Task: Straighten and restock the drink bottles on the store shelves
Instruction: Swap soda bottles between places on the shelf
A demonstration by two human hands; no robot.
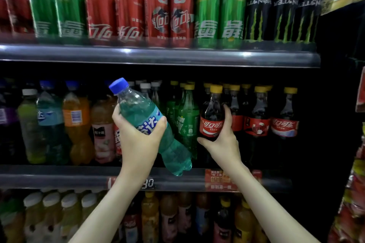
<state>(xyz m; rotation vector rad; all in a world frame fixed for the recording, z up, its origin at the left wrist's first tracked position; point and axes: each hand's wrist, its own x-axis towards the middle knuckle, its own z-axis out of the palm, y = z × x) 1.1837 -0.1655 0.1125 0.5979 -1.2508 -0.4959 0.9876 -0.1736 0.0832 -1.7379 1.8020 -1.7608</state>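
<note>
Left hand (138,136): wrapped round the middle of the blue-capped bottle (136,102), fingers and thumb clamped across the label.
Blue-capped bottle: up off the shelf, tilted with cap to the left and base down to the right, hanging in front of the middle shelf (59,177) with the base low by the rail.
Right hand (223,144): reaching in and gripping the front cola bottle (214,112), thumb curled under at the lower left, fingers up the right side.
Cola bottle: upright on the middle shelf at the front of its row, label facing out, just beside the green bottles (187,116).
Looking done: top-shelf cans (158,12) packed shoulder to shoulder along the edge, though with lettering reading upside down on several; cola rows to the right standing straight; lower-shelf bottles (150,215) filled in close.
Left to do: shelving the blue-capped bottle, most likely beside its lookalike (47,112) far left on the same shelf, though no sure call on the slot; settling the cola bottle into line; squaring up the left-hand bottles, which look a touch uneven but blurred.
Progress call: mid-job, with one bottle in the air and one under adjustment.
Hidden: depth of the rows behind the front bottles, so no telling about gaps at the back.
</note>
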